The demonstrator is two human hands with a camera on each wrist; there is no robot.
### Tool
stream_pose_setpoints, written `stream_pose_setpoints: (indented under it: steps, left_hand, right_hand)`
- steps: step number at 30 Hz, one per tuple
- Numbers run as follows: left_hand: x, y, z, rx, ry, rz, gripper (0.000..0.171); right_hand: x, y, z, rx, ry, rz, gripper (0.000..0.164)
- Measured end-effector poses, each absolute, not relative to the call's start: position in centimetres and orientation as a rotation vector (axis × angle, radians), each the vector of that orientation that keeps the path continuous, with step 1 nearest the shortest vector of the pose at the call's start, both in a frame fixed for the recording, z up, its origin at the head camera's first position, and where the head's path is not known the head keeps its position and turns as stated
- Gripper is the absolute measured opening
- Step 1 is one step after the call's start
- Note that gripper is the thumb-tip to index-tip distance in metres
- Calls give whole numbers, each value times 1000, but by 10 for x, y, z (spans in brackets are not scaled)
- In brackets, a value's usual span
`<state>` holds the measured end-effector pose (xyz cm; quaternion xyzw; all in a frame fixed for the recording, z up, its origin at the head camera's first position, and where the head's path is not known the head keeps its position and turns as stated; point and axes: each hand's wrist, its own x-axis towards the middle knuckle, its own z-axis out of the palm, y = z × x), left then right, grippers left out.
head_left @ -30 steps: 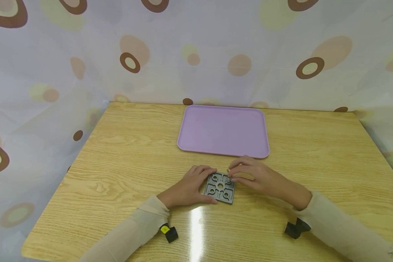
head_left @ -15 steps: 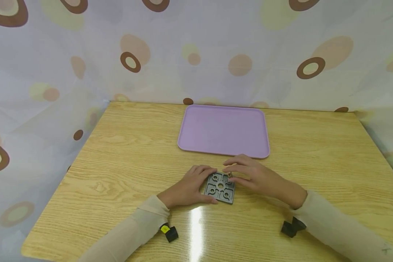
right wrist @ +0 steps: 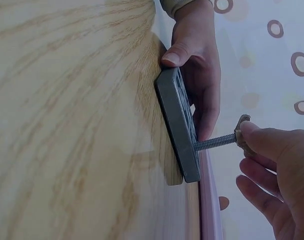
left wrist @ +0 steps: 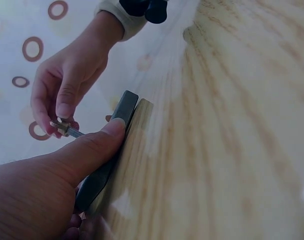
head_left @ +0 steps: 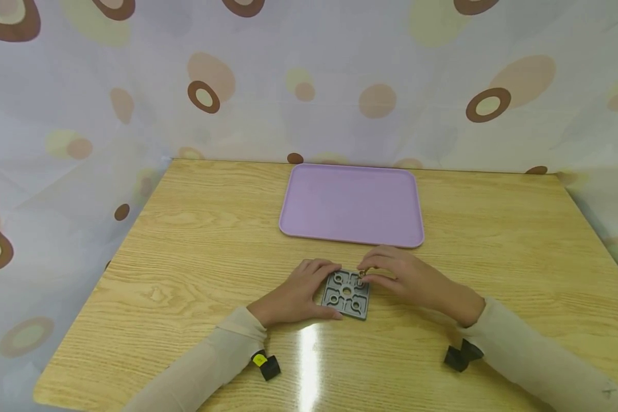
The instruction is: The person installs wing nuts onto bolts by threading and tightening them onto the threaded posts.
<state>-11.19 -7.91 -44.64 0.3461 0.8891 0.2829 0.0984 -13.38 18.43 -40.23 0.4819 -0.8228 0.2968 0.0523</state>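
Observation:
A square grey plate (head_left: 347, 292) with round bosses and ribs lies on the wooden table, a threaded bolt (right wrist: 216, 142) standing up from its far right corner. At the bolt's upper end is a brass-coloured wing nut (right wrist: 242, 135). My left hand (head_left: 298, 293) grips the plate by its left side, thumb on the near edge and fingers at the far edge. My right hand (head_left: 412, 280) pinches the wing nut, its thumb (right wrist: 264, 140) against one wing. From the left wrist view, the wing nut (left wrist: 60, 125) shows between the right thumb and fingers.
A lilac tray (head_left: 351, 206) lies behind the plate, its near right corner close to the right hand. Behind the wooden table (head_left: 211, 229) hangs a pale curtain (head_left: 340, 57) with brown and yellow spots. Black wrist devices sit under both sleeves.
The right fingers spread away from the wing nut half a second ago and have now come back around it. The left hand and plate hold still.

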Motion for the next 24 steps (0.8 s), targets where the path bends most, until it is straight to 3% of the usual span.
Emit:
stream_pose_setpoints:
  steps: [24]
  left_hand:
    - [-112, -78, -445, 1031, 2653, 835, 92]
  right_hand:
    - [-129, 190, -400, 1546, -2378, 985, 24]
